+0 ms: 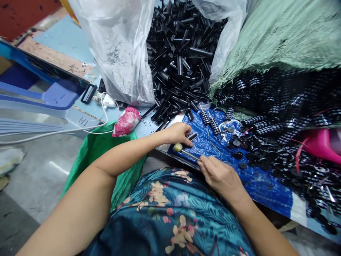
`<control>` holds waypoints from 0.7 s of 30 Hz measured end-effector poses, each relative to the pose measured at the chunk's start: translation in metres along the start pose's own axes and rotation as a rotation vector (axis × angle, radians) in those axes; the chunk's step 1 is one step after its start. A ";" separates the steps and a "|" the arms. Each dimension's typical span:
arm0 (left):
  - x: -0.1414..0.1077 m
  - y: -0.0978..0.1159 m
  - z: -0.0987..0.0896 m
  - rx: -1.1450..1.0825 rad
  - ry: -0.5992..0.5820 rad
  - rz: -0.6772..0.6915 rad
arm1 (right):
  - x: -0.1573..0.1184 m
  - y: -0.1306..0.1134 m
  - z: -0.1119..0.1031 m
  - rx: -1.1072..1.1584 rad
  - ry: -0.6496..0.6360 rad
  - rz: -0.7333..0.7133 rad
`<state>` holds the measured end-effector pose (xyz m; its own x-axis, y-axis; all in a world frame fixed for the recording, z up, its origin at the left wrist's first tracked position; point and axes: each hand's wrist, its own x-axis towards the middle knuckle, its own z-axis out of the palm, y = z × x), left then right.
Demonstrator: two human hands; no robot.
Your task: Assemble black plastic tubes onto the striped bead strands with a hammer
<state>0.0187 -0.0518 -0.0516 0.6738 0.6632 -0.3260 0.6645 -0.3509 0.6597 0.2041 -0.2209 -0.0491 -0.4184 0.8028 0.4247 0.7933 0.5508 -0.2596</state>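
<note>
My left hand [179, 134] is closed at the table's front edge, its fingers curled round a short black tube [193, 136] whose end sticks out past the fingertips. My right hand [218, 175] pinches a thin metal rod [190, 154] near its right end. At the rod's other end is a yellowish rounded knob [178, 147], just below my left hand. Under both lies a blue woven sheet [202, 142]. Beyond the sheet, loose black tubes [183, 67] spill from a clear plastic bag [119, 49]. Patterned black-and-white rollers [210, 122] lie to the right of my left hand.
A pale green woven sack [287, 39] holds many patterned rollers at the right. Black discs [237, 143] are scattered before it, near a pink container [326, 144]. On the left are a pink wrapped bundle [127, 121], a white cable [61, 131], a green bag [87, 160] and a blue plastic chair [58, 94].
</note>
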 end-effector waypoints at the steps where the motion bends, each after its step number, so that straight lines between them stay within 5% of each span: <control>1: 0.000 0.004 -0.001 0.050 0.000 -0.001 | 0.000 -0.001 0.001 -0.013 -0.058 -0.001; 4: -0.022 0.013 -0.018 0.206 0.004 0.052 | -0.007 0.004 -0.001 0.079 -0.039 0.003; 7: -0.077 0.002 -0.062 0.267 -0.149 0.149 | -0.023 0.018 -0.009 0.128 0.062 0.067; 9: -0.117 -0.014 -0.093 0.261 -0.335 0.065 | -0.032 0.028 -0.011 0.020 0.087 0.130; 11: -0.142 -0.028 -0.109 0.269 -0.329 -0.052 | -0.036 0.035 -0.006 -0.108 0.080 0.169; 13: -0.145 -0.036 -0.102 0.328 -0.180 -0.073 | -0.032 0.036 0.001 -0.175 0.060 0.180; 17: -0.103 -0.037 -0.052 0.572 0.171 -0.171 | -0.015 0.031 0.005 -0.102 0.013 0.199; 21: -0.076 -0.038 -0.031 0.631 0.254 -0.214 | -0.006 0.039 -0.009 0.120 0.033 0.323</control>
<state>-0.0676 -0.0682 -0.0315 0.4625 0.8668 -0.1864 0.8858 -0.4606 0.0561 0.2410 -0.2063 -0.0541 -0.1386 0.9333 0.3313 0.8240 0.2943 -0.4842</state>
